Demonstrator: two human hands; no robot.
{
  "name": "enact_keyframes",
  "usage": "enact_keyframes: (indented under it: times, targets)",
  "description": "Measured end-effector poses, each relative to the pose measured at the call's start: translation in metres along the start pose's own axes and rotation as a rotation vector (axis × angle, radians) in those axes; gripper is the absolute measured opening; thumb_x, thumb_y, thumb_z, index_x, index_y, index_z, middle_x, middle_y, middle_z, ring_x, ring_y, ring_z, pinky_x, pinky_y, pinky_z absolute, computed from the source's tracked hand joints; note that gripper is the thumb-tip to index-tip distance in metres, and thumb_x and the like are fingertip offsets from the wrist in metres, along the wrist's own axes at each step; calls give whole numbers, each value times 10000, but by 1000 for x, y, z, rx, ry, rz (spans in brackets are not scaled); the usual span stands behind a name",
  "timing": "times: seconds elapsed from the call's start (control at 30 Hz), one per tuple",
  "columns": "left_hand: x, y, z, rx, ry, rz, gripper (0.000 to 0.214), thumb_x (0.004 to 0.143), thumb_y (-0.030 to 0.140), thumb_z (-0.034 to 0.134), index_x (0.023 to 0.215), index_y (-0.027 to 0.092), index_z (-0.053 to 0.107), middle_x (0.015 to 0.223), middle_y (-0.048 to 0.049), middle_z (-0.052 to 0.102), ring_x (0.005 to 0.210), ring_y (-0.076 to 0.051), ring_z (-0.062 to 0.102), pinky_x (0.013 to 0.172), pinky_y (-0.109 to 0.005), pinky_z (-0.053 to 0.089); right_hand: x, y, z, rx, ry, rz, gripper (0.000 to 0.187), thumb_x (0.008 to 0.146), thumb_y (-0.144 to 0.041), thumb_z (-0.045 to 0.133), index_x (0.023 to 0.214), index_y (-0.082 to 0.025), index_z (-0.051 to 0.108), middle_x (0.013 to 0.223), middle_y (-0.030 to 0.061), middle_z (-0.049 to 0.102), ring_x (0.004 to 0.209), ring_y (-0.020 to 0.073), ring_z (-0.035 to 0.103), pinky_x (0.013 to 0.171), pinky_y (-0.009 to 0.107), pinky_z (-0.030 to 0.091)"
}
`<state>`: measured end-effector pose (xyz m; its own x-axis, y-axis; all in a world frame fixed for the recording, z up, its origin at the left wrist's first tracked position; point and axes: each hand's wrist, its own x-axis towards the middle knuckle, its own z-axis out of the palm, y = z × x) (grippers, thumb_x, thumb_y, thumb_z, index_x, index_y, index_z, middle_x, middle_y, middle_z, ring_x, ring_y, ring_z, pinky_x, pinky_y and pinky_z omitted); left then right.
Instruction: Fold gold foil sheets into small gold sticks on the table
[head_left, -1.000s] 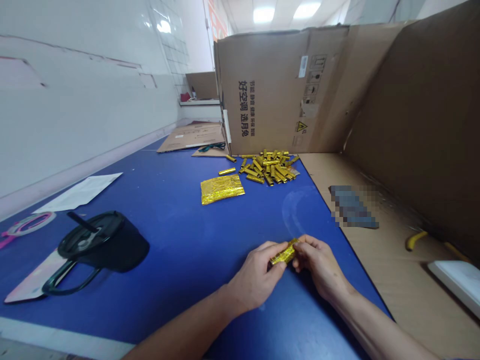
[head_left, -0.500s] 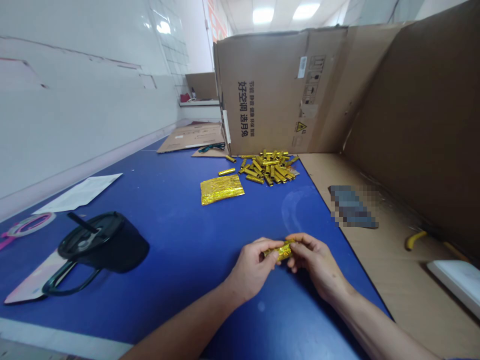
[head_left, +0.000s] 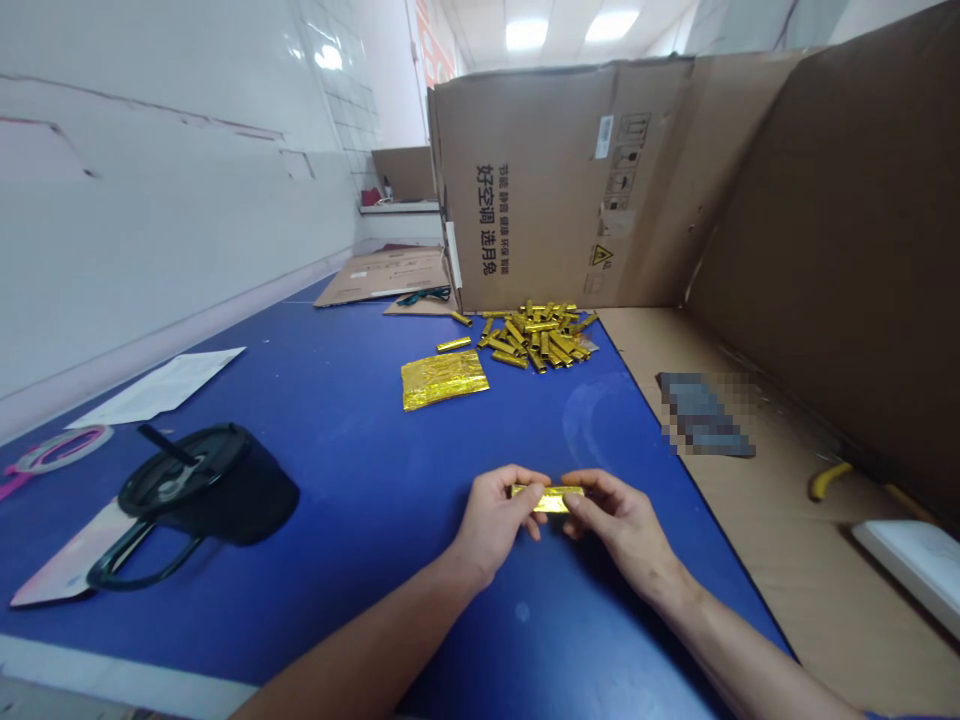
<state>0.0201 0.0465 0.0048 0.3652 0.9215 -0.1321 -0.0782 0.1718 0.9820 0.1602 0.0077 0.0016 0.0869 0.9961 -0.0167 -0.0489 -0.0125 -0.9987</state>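
Between my hands is a small roll of shiny gold foil (head_left: 553, 499), held roughly level above the blue table. My left hand (head_left: 501, 520) pinches its left end between thumb and fingers. At the other end, my right hand (head_left: 621, 522) grips the foil roll the same way. Farther up the table lies a flat gold foil sheet (head_left: 444, 379) with creases. Beyond it is a heap of similar gold foil rolls (head_left: 541, 335), with one single roll (head_left: 453, 344) lying apart just left of the heap.
A black lidded mug (head_left: 217, 490) with a straw stands at left, near white paper (head_left: 161, 388) and a tape roll (head_left: 67, 450). Large cardboard (head_left: 555, 190) walls off the back and right. On the cardboard at right lie a blurred dark flat object (head_left: 705, 415) and a white object (head_left: 915, 565).
The foil roll has turned level and looks smoother and narrower, with more of its length showing. My hands have shifted slightly, both still gripping it. The sheet and heap stay put.
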Motion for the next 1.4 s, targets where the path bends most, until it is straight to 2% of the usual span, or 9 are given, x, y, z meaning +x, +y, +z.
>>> enact_keyframes:
  times: [0.17, 0.27, 0.37, 0.57, 0.73, 0.93, 1.17, 1.33, 1.4]
  targets:
    - [-2, 1, 0, -48, -22, 12, 232, 675, 286, 573, 773, 77, 554, 556, -3, 524, 454, -70, 472, 382, -169, 365, -2, -3, 1, 13, 18, -6, 230, 659, -335, 623, 799, -160, 566, 521, -18, 586, 464, 105, 527, 490, 230, 408]
    - [-5, 3, 1, -79, -48, 57, 272, 666, 265, 592, 862, 92, 518, 691, -25, 554, 507, -75, 507, 415, -178, 399, 0, -3, -1, 65, 70, 9, 238, 642, -347, 635, 778, -162, 570, 507, -19, 583, 443, 107, 526, 476, 230, 408]
    - [-5, 4, 2, -154, 1, 98, 309, 644, 242, 620, 877, 130, 450, 841, -44, 560, 579, -101, 561, 488, -218, 452, 1, -3, -3, 112, 124, -1, 240, 640, -338, 639, 786, -163, 565, 545, -12, 591, 444, 108, 530, 477, 236, 422]
    - [-1, 1, 0, -190, 80, 54, 217, 658, 216, 611, 760, 133, 438, 699, -32, 597, 617, -131, 592, 563, -234, 465, -2, -6, -1, 27, 190, -124, 215, 637, -315, 637, 776, -167, 564, 615, -2, 591, 499, 125, 553, 521, 258, 456]
    - [-1, 4, -1, -190, 72, 7, 180, 648, 229, 603, 751, 93, 547, 673, -46, 605, 594, -111, 569, 534, -201, 444, -7, -1, -1, -187, 129, -288, 115, 734, -270, 543, 807, -182, 555, 715, 14, 586, 576, 124, 553, 566, 254, 456]
    - [2, -1, -4, -184, 78, -19, 133, 643, 235, 593, 656, 109, 551, 552, -10, 564, 471, -77, 502, 441, -181, 384, -10, 2, -4, -408, 51, -425, 102, 781, -231, 472, 823, -194, 557, 787, 37, 586, 641, 136, 552, 612, 263, 452]
    - [2, -4, -5, -131, 93, -33, 160, 652, 241, 566, 583, 134, 470, 442, 22, 508, 376, -56, 436, 380, -166, 324, -12, 0, -1, -507, -7, -413, 237, 784, -220, 456, 999, -191, 552, 851, 46, 611, 663, 139, 577, 634, 258, 463]
    - [2, -1, -2, -88, 111, -63, 167, 629, 249, 562, 594, 139, 442, 414, 30, 488, 345, -60, 432, 353, -164, 335, -11, -3, 0, -530, -85, -459, 244, 803, -181, 407, 959, -192, 594, 855, 55, 615, 738, 151, 569, 682, 271, 452]
    - [2, -1, -1, -99, 139, -42, 174, 616, 241, 570, 660, 149, 429, 465, 44, 495, 360, -71, 462, 347, -168, 351, -11, -3, 0, -537, -89, -471, 247, 803, -177, 405, 961, -194, 593, 864, 56, 614, 757, 154, 566, 693, 276, 450]
